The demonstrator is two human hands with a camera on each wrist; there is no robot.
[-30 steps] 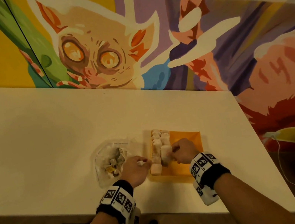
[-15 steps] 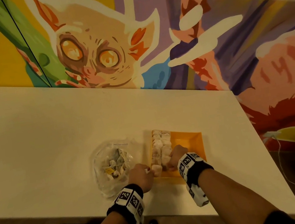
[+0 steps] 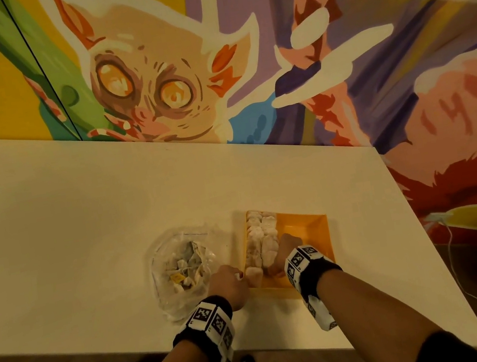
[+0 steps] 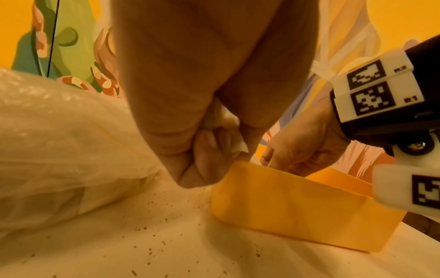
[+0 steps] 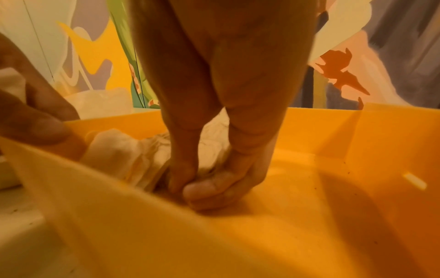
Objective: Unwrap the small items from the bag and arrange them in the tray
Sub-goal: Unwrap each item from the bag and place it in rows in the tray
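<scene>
An orange tray (image 3: 317,224) is seen on a white table (image 3: 67,241), with a clear plastic bag (image 3: 179,269) lying just beside it on the left. Two rows of small white items (image 3: 261,240) are lined up along the tray's left side, while the right part of its floor is left bare. More pale bundles and a small yellow tag can be made out inside the bag, which is crumpled and open at the top. The right hand (image 3: 284,252) is lowered into the near end of the tray, and in the right wrist view its thumb and fingers (image 5: 214,190) are curled and pinched round a white item (image 5: 133,156) at the near end of the rows. The left hand (image 3: 229,286) is placed at the tray's near left corner, between bag and tray; in the left wrist view its fingers are closed on a scrap of white paper (image 4: 223,122), just above the tray's rim. Dark specks are scattered over the table near the tray. A painted wall (image 3: 151,84) with a large-eyed animal rises behind the table.
</scene>
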